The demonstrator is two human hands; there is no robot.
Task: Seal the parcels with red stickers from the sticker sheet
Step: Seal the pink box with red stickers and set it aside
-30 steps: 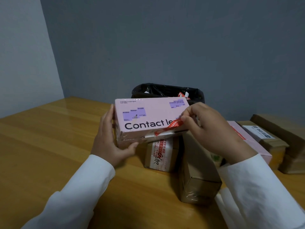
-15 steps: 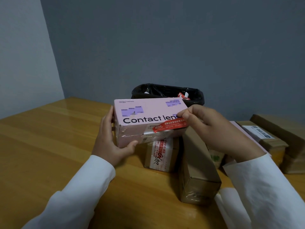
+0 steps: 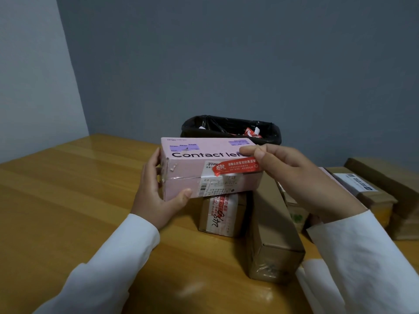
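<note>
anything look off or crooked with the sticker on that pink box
Yes. The red sticker lies slightly tilted across the pink box, its left end lower, over the white label rather than the taped seam. The right hand pinches its right end.

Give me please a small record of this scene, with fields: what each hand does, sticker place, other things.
left hand: grips the pink box at its left end
right hand: pinches the red sticker
sticker place: on the box's near face, over a white label
other things: brown parcels on wooden table; black-lined bin behind
</note>
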